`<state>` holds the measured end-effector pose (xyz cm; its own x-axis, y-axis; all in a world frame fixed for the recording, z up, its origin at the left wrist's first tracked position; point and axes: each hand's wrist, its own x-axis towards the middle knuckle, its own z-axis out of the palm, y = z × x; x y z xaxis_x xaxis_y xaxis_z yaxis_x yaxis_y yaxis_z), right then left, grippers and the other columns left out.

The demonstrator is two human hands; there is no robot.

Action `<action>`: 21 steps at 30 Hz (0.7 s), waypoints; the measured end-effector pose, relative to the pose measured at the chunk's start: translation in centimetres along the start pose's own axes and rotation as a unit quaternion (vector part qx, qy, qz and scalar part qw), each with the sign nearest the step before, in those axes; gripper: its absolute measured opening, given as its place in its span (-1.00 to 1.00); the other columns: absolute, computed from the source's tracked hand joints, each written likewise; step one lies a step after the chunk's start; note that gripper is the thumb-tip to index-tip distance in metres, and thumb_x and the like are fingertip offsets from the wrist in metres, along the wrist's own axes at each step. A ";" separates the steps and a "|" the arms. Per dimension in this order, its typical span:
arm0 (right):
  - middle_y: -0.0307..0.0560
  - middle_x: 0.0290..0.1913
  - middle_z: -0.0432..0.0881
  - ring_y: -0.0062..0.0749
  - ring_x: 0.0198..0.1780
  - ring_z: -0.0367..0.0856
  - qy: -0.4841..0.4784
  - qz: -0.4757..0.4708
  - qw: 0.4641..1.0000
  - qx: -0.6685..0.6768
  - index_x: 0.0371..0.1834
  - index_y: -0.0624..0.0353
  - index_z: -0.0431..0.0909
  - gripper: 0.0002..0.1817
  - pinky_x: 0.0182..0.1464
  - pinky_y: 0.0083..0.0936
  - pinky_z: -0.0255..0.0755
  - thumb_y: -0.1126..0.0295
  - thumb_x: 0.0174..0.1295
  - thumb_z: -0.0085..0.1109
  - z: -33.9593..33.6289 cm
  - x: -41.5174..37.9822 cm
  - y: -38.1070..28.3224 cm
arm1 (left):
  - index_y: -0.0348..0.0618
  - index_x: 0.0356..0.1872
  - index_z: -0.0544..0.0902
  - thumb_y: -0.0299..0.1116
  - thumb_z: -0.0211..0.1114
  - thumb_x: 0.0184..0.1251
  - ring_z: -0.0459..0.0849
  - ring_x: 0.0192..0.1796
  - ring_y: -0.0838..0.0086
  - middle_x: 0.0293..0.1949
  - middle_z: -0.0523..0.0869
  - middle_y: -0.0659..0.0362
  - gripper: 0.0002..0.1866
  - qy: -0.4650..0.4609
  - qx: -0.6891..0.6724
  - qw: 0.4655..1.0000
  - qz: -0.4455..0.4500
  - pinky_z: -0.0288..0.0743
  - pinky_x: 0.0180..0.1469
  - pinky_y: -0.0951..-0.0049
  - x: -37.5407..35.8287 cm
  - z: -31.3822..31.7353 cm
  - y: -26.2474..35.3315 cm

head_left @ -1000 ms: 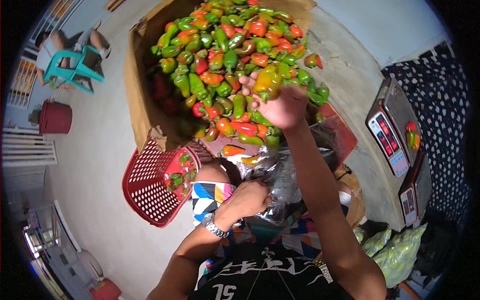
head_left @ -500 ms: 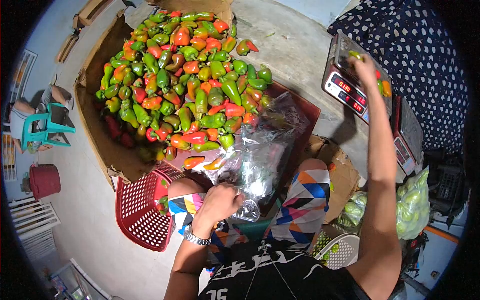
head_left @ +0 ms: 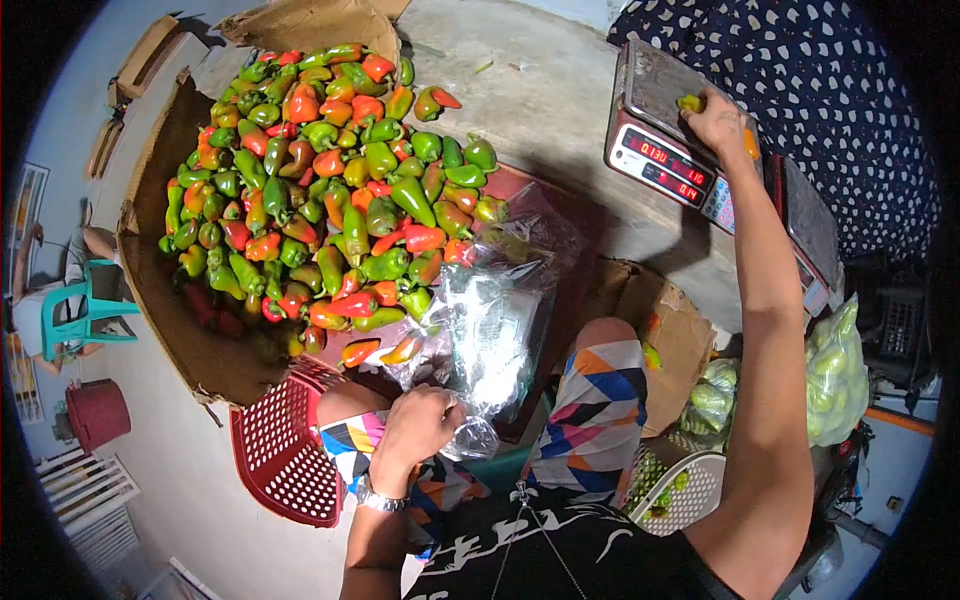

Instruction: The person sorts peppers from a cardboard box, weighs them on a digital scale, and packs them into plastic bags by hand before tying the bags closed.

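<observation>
My left hand (head_left: pixel 420 425) is closed on the edge of a clear plastic bag (head_left: pixel 490 320), which lies crumpled over my lap and the dark red surface. On the metal plate of a digital scale (head_left: pixel 668 90), my right hand (head_left: pixel 718 125) has its fingers closed around a green pepper (head_left: pixel 690 103). Just past that wrist an orange pepper (head_left: pixel 750 143) shows on the plate, partly covered. Red digits glow on the scale's display (head_left: pixel 655 165). Left of the bag spreads a big heap of green, red and orange peppers (head_left: pixel 330 190).
Torn cardboard (head_left: pixel 160 250) walls the heap's left side. A red perforated basket (head_left: pixel 285 450) stands by my left leg. At right are a second scale (head_left: pixel 808 225), a bag of green produce (head_left: pixel 835 380) and a pale basket (head_left: pixel 690 490). A person sits on a teal chair (head_left: pixel 95 315) at far left.
The view has shifted, so the heap and scale sit further left. My right hand stays at the plate, its wrist now covering more of the peppers there. My left hand keeps hold of the bag.
</observation>
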<state>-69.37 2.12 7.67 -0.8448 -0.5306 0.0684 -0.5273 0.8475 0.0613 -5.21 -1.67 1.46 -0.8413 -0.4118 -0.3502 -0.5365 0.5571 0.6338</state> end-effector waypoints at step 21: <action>0.06 0.49 0.58 0.06 0.55 0.46 -0.009 0.005 0.999 -0.041 0.51 -0.02 0.52 -0.19 0.57 0.12 0.24 -0.01 0.14 0.41 -2.1 -0.1 -1.4 | -0.34 -0.39 0.74 -0.25 0.41 0.35 0.74 -0.17 -0.17 -0.30 0.75 -0.22 -0.70 0.008 -0.007 1.000 0.010 0.59 -0.05 -0.10 0.0 0.3 -0.2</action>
<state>-68.32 0.98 9.70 -0.8521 -0.5209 0.0516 -0.5101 0.8484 0.1418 -5.14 -1.56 1.16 -0.8502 -0.4128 -0.3266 -0.5192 0.5552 0.6498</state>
